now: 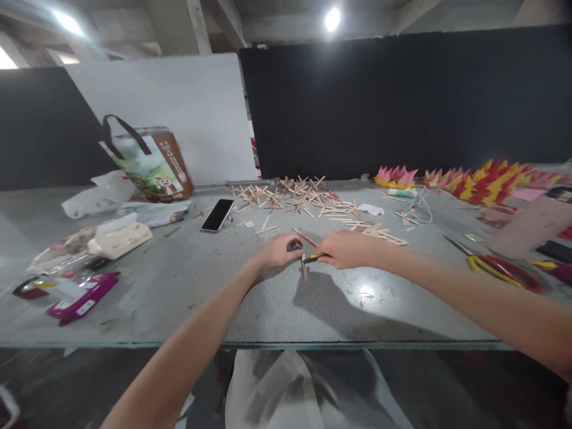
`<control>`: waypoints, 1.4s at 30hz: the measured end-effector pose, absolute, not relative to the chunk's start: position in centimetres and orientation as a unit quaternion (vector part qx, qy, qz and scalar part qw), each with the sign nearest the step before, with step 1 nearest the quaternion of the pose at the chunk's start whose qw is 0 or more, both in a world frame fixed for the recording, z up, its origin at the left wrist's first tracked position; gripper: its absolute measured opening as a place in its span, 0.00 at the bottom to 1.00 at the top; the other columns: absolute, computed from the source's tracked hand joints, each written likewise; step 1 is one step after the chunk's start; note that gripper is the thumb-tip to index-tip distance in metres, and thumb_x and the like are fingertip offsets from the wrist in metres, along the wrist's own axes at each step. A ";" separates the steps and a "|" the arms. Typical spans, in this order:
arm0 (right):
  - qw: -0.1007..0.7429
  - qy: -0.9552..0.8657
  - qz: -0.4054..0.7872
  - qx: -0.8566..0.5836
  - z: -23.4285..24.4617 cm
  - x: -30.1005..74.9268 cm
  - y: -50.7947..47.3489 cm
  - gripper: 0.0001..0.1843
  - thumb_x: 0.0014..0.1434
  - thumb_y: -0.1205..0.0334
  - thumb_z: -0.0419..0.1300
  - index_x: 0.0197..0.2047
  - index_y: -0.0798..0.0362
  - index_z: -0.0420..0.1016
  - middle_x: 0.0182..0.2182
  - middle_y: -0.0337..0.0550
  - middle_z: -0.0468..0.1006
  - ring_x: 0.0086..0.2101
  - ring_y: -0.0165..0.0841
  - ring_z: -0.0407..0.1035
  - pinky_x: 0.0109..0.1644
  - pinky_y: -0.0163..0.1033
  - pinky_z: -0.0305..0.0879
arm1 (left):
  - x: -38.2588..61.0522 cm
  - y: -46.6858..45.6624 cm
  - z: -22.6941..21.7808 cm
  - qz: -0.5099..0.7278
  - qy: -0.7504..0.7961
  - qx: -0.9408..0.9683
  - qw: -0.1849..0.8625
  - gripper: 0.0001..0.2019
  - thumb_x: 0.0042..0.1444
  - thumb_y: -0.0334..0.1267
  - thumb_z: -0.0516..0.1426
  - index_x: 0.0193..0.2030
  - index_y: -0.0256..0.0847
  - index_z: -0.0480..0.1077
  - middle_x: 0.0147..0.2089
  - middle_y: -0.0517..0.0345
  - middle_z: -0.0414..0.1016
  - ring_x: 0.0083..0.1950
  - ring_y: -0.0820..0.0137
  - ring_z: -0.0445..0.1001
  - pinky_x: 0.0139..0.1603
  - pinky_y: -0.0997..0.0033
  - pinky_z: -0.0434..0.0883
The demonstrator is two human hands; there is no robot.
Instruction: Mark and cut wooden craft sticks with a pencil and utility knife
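Note:
Fingers curled, my left hand pinches a flat wooden craft stick that points towards the table's front edge. My right hand is closed around a slim yellow-and-black tool, which looks like a craft knife. Its dark tip meets the stick just beside my left fingers, and my palm hides most of its handle. A red patterned pencil lies on the table between and behind the two hands.
Behind my hands spreads a heap of craft sticks. A phone lies left, near a printed bag and a purple packet. Large scissors and folded-paper pieces are on the right. The table edge runs in front.

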State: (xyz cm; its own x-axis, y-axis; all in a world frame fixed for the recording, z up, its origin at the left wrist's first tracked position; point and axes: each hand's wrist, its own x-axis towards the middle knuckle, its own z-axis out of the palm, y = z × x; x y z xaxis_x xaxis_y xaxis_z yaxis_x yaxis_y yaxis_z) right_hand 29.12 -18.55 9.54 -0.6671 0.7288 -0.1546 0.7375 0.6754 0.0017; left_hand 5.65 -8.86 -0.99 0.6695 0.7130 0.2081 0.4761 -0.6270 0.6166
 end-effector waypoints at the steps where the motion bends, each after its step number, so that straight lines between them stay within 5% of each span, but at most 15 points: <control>1: 0.047 0.912 -0.038 0.406 9.5 29.5 -18.2 0.17 0.72 0.60 0.56 0.51 0.48 0.87 0.36 0.49 0.86 0.33 0.40 0.78 0.32 0.38 0.55 | 5.6 -8.8 -1.1 0.231 0.349 0.866 0.274 0.17 0.64 0.50 0.60 0.48 0.37 0.78 0.44 0.51 0.81 0.43 0.64 0.75 0.44 0.67 0.68; 8: -0.157 0.892 -0.032 0.422 6.6 32.6 -16.2 0.20 0.75 0.56 0.55 0.61 0.44 0.84 0.44 0.46 0.89 0.38 0.41 0.81 0.40 0.40 0.68 | 4.7 -9.0 0.3 0.278 0.410 0.809 0.316 0.21 0.72 0.48 0.46 0.50 0.38 0.76 0.40 0.52 0.79 0.38 0.66 0.75 0.41 0.67 0.69; 11: -0.207 0.875 -0.029 0.437 4.7 33.0 -15.7 0.19 0.75 0.54 0.55 0.61 0.43 0.84 0.47 0.45 0.89 0.36 0.40 0.81 0.38 0.40 0.69 | 4.1 -9.7 1.9 0.226 0.399 0.846 0.270 0.17 0.63 0.50 0.60 0.51 0.41 0.77 0.43 0.53 0.80 0.41 0.64 0.76 0.43 0.66 0.69; 13: -0.219 0.867 -0.031 0.447 3.7 33.1 -15.5 0.19 0.76 0.53 0.55 0.58 0.44 0.85 0.45 0.45 0.89 0.34 0.39 0.80 0.35 0.39 0.68 | 3.9 -10.1 2.7 0.123 0.382 0.872 0.281 0.27 0.52 0.54 0.69 0.54 0.43 0.76 0.46 0.54 0.79 0.42 0.63 0.77 0.43 0.66 0.69; 17: -0.234 0.866 -0.032 0.442 2.8 33.2 -15.4 0.18 0.76 0.53 0.55 0.55 0.46 0.86 0.44 0.45 0.89 0.32 0.37 0.79 0.34 0.38 0.66 | 4.3 -10.7 3.0 0.061 0.369 0.889 0.264 0.32 0.42 0.51 0.74 0.54 0.43 0.75 0.48 0.57 0.77 0.44 0.63 0.76 0.42 0.68 0.69; 21: -0.246 0.864 -0.034 0.438 2.7 33.4 -15.6 0.18 0.75 0.54 0.55 0.53 0.47 0.86 0.43 0.45 0.89 0.32 0.36 0.79 0.34 0.38 0.64 | 4.6 -11.2 3.0 0.059 0.433 0.866 0.243 0.34 0.44 0.48 0.74 0.57 0.42 0.72 0.47 0.57 0.78 0.41 0.65 0.76 0.37 0.69 0.66; 26: -0.258 0.851 -0.053 0.455 2.9 33.1 -16.0 0.18 0.75 0.52 0.55 0.50 0.48 0.86 0.40 0.45 0.88 0.30 0.36 0.77 0.34 0.39 0.62 | 4.4 -11.9 3.9 0.005 0.485 0.867 0.117 0.13 0.66 0.48 0.61 0.38 0.40 0.76 0.38 0.52 0.80 0.40 0.62 0.77 0.39 0.67 0.65; 33: -0.347 0.757 -0.240 0.498 3.6 31.0 -18.0 0.23 0.73 0.48 0.57 0.64 0.50 0.75 0.26 0.38 0.78 0.27 0.35 0.71 0.33 0.39 0.63 | 5.9 -12.0 2.6 -0.075 0.573 0.816 0.027 0.13 0.66 0.29 0.53 0.48 0.31 0.79 0.47 0.35 0.83 0.48 0.52 0.82 0.47 0.61 0.73; 37: -0.369 0.738 -0.288 0.486 3.6 30.1 -18.9 0.27 0.74 0.48 0.56 0.72 0.45 0.65 0.26 0.34 0.74 0.25 0.34 0.66 0.30 0.39 0.61 | 6.1 -11.8 2.3 -0.054 0.568 0.820 0.034 0.12 0.65 0.28 0.54 0.47 0.33 0.79 0.50 0.35 0.83 0.51 0.52 0.82 0.50 0.61 0.74; 42: -0.411 0.724 -0.287 0.474 3.0 29.2 -19.5 0.27 0.74 0.50 0.55 0.72 0.47 0.65 0.27 0.36 0.73 0.27 0.35 0.66 0.31 0.40 0.62 | 7.2 -12.1 2.0 0.059 0.553 0.829 0.063 0.11 0.73 0.34 0.49 0.48 0.36 0.73 0.47 0.41 0.81 0.49 0.59 0.81 0.47 0.65 0.72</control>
State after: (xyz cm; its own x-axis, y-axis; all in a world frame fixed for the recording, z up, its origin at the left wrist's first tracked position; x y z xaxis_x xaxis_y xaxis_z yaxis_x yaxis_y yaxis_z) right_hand 29.23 -19.49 3.04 -0.2124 0.9227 0.3217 0.4507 0.3846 -0.8056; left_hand 7.17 -12.08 1.95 0.3810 0.9242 0.0278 0.9093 -0.3799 0.1695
